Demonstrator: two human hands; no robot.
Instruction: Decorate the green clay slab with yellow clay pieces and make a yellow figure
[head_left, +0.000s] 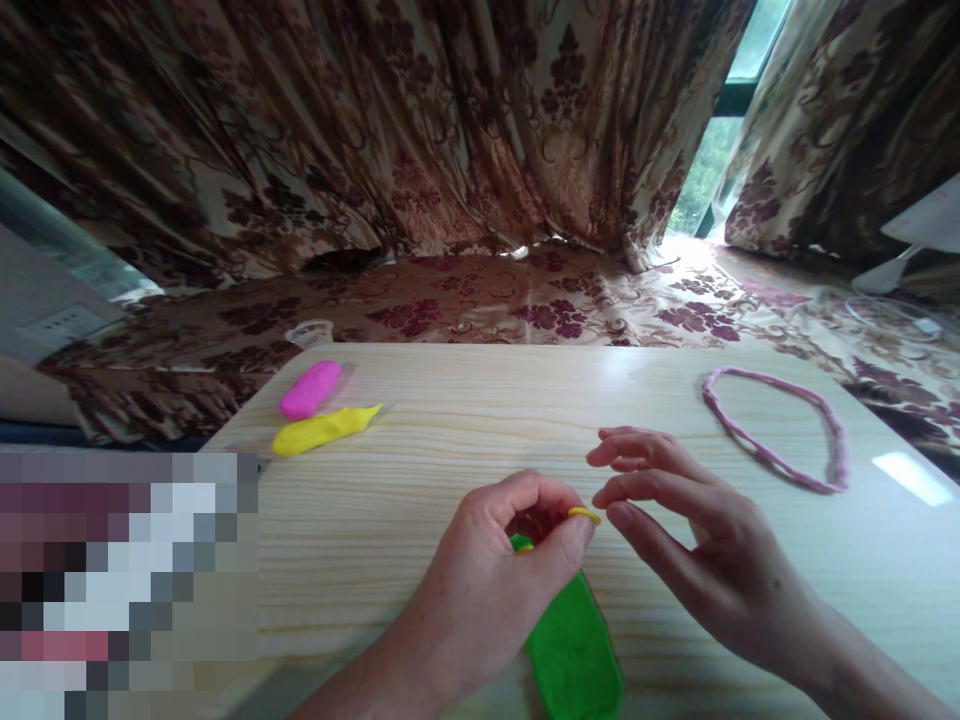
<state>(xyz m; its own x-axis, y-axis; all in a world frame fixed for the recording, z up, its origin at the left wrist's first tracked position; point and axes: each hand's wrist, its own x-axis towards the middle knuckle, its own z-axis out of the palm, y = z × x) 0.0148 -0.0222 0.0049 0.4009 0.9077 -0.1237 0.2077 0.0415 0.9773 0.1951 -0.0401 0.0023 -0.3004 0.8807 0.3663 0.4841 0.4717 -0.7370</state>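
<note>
My left hand (510,570) is closed in a pinch, with a thin yellow strip of modelling clay (584,515) between thumb and forefinger. Just to its right, my right hand (697,540) has its fingers loosely bent and apart, holding nothing; its fingertips are close to the yellow strip. Under and below my left hand is a flat green clay slab (576,650), partly hidden by that hand. Another bit of yellow (524,548) shows at the slab's upper end, mostly covered by my fingers.
On the wooden table (420,470), a pink clay block (310,389) and a yellow clay lump (324,430) lie at the far left. A pinkish-purple loop (776,456) lies at the right. Patterned curtains (450,130) hang behind. A blurred patch (112,590) hides the lower left.
</note>
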